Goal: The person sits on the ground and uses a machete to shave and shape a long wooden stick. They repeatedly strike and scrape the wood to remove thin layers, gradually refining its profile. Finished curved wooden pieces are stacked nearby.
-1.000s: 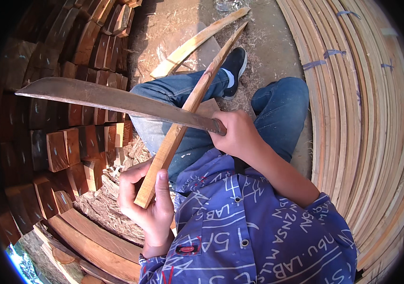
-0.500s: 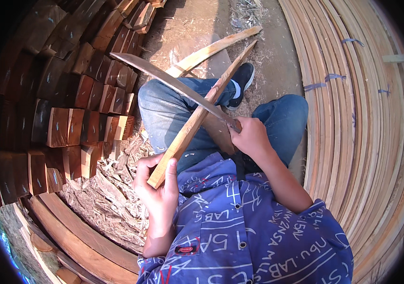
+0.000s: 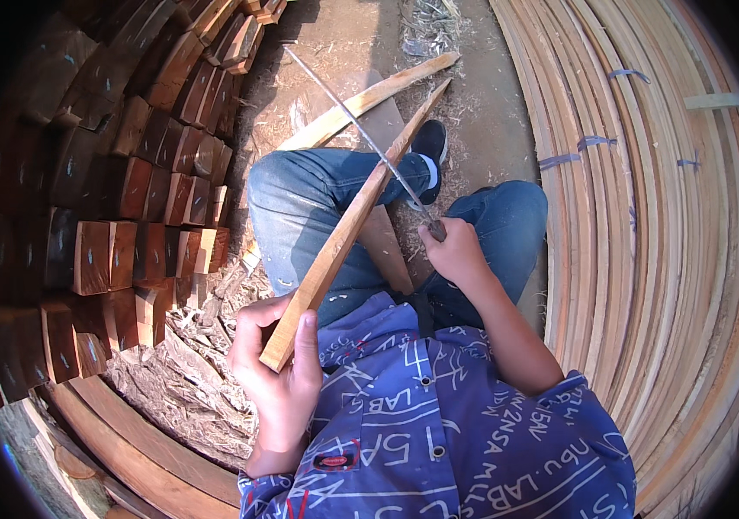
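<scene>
My left hand (image 3: 279, 368) is wrapped round the near, square-cut end of a long wooden stake (image 3: 335, 264). The stake slants up and to the right across my lap, and its far end narrows to a point. My right hand (image 3: 456, 248) grips the dark handle of a machete (image 3: 341, 105). Its long blade appears nearly edge-on, pointing to the upper left. In the picture the blade crosses the upper part of the stake; whether they touch, I cannot tell. Another pale piece of wood (image 3: 369, 101) lies beyond my bent leg.
Dark squared timber (image 3: 93, 255) is stacked on the left, cut ends facing me. Long pale boards (image 3: 594, 259), some tied with purple strips, run along the right. Wood chips and bark (image 3: 196, 372) cover the ground at lower left. A flat wooden piece (image 3: 384, 246) lies between my legs.
The machete has turned from showing its broad side to nearly edge-on, and its tip has swung up and to the right. Both hands keep their grips.
</scene>
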The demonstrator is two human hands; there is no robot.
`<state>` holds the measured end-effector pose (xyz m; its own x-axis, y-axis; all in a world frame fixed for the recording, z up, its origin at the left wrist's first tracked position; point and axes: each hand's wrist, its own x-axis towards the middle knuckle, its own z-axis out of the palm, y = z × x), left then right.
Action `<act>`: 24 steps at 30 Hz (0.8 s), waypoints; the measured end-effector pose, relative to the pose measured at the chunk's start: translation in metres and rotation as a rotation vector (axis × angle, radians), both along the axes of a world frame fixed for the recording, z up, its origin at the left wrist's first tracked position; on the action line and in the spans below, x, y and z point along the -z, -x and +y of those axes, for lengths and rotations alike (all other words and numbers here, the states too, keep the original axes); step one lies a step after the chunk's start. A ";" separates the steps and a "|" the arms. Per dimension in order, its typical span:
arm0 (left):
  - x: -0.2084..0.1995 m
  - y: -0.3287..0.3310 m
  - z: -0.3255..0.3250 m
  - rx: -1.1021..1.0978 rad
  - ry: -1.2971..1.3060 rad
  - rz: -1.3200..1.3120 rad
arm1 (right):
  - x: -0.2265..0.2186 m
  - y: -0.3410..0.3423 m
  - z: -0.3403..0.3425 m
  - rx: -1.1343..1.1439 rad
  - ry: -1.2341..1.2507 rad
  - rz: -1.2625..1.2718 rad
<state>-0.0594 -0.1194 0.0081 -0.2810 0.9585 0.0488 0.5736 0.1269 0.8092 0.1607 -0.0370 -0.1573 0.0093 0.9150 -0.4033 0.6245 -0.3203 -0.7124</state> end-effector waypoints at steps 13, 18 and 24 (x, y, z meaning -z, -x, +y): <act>-0.012 0.002 0.021 0.019 -0.070 0.049 | -0.027 0.025 0.013 -0.149 -0.225 0.081; -0.008 0.011 0.026 -0.079 -0.079 0.020 | 0.030 -0.008 0.018 -0.086 -0.165 -0.020; -0.007 0.017 0.033 -0.104 -0.129 0.034 | -0.001 0.007 0.021 -0.084 -0.178 0.044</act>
